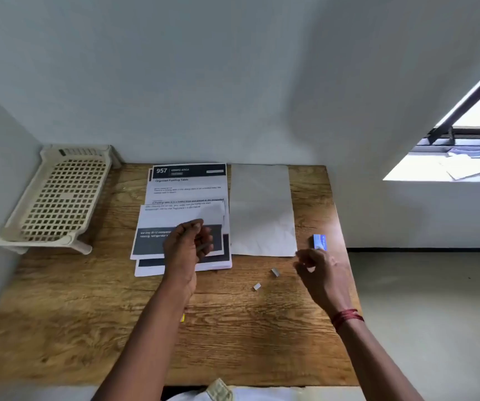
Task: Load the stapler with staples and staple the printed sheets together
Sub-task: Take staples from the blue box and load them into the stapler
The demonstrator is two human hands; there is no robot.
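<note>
The printed sheets [186, 192] lie in a loose stack at the back middle of the wooden table [88, 328]. My left hand [185, 247] hovers over the stack's lower part with its fingers curled; something small and grey may be between them, but it is blurred. My right hand [318, 269] hangs loosely curled, holding nothing visible, just in front of a small blue staple box [320, 242]. Two short staple strips [275, 272] [257, 286] lie on the wood between my hands. A small yellow object [182, 317] peeks out from under my left forearm.
A blank white sheet [261, 209] lies to the right of the stack. A cream plastic rack [56, 198] stands at the back left against the wall. The table's right edge runs close behind the blue box, with floor beyond.
</note>
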